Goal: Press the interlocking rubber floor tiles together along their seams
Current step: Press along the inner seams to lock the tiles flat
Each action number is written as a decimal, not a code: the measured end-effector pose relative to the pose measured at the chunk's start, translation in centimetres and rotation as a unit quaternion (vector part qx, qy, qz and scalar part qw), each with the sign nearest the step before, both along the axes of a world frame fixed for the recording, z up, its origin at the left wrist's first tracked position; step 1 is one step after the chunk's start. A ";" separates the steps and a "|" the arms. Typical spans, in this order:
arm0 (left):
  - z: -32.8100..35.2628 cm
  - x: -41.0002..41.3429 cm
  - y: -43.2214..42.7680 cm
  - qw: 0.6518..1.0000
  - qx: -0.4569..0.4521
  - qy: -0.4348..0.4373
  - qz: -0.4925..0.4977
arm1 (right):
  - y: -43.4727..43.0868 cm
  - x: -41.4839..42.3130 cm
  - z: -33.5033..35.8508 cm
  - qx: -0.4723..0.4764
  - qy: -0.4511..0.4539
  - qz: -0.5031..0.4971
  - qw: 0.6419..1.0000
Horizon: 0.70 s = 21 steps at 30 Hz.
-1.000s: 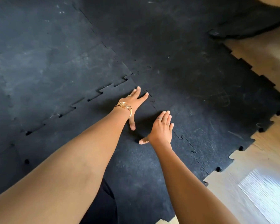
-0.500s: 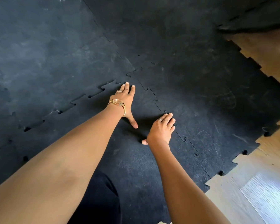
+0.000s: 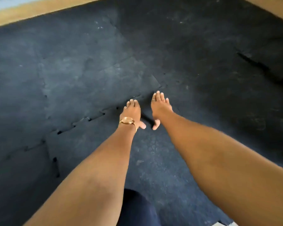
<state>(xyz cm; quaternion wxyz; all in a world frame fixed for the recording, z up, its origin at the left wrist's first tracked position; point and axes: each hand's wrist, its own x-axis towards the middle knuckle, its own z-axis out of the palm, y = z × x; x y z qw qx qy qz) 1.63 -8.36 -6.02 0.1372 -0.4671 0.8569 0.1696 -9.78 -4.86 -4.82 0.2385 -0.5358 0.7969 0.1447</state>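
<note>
Matt, scuffed, speckled black rubber tiles (image 3: 153, 160); shiny gold metal watch (image 3: 127, 120); wood floor (image 3: 31, 10).

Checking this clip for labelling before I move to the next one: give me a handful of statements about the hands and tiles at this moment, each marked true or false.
1. Both hands lie flat, palms down, on the black rubber tiles. True.
2. The left hand wears a gold watch at the wrist. True.
3. The right hand grips a rubber mallet. False: it is empty and spread open on the tile.
4. The seam left of the left hand is fully closed. False: dark gaps show between the interlocking teeth.
5. The right hand reaches farther forward than the left. True.
6. The hands are crossed over one another. False: they lie side by side, apart.
</note>
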 end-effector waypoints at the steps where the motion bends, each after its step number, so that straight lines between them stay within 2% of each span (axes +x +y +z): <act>1: -0.3 0.3 0.5 1.000 0.001 -0.008 0.007 | -0.7 -0.1 -0.3 0.005 -0.002 0.022 1.000; 12: -0.8 1.3 -0.7 0.994 0.068 -0.055 -0.060 | -1.9 -2.1 -1.1 0.039 -0.042 0.061 0.997; 19: -0.2 1.2 -0.5 0.993 0.080 -0.056 -0.059 | -1.7 -2.1 -0.5 0.046 -0.048 0.045 0.997; 21: -0.3 1.7 -0.4 0.995 0.081 -0.032 -0.057 | -1.5 -1.9 0.1 0.047 -0.035 0.050 0.997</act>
